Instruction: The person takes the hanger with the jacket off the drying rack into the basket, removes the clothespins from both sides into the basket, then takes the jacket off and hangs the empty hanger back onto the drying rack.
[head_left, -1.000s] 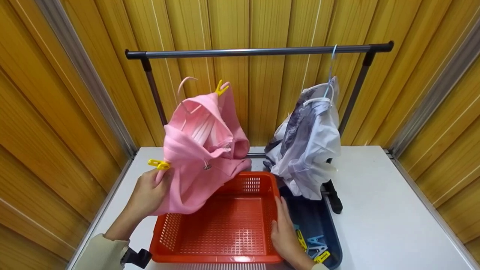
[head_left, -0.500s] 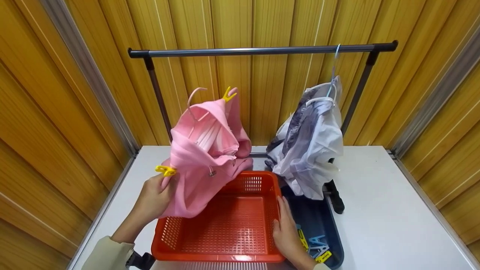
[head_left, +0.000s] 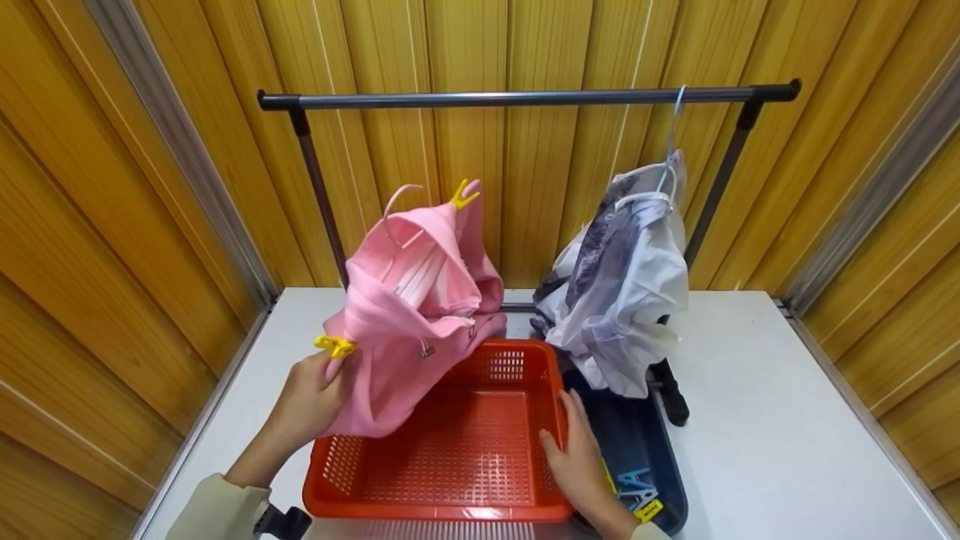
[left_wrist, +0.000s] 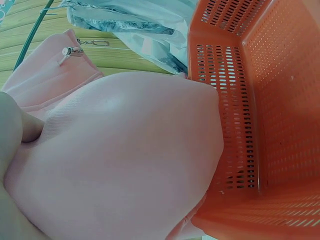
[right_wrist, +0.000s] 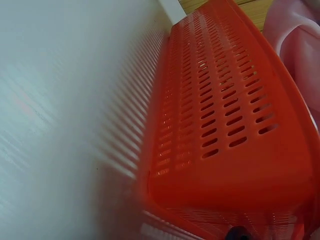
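In the head view my left hand [head_left: 311, 394] grips the pink garment [head_left: 382, 375] by its edge, just below a yellow clip [head_left: 335, 346]. A pink hanger [head_left: 389, 214] shows in the garment's opening, its hook off the rail, and a second yellow clip [head_left: 463, 194] is at the top. The garment hangs partly over the red basket [head_left: 450, 514]. My right hand [head_left: 581, 465] rests on the basket's right rim with fingers extended. In the left wrist view, pink cloth [left_wrist: 120, 150] fills the middle beside the basket [left_wrist: 235, 125]; the right wrist view shows the basket's outer wall [right_wrist: 225, 175].
A black rack [head_left: 510, 99] stands at the back. White and grey clothing [head_left: 630, 300] hangs from its right end on a blue hanger [head_left: 677, 124]. A dark tray [head_left: 645, 442] right of the basket holds blue clips [head_left: 636, 491] and yellow ones [head_left: 649, 511].
My left hand and the pink garment have shifted slightly right and down in the head view. My right thumb has moved away from the basket wall, over the basket's inside.
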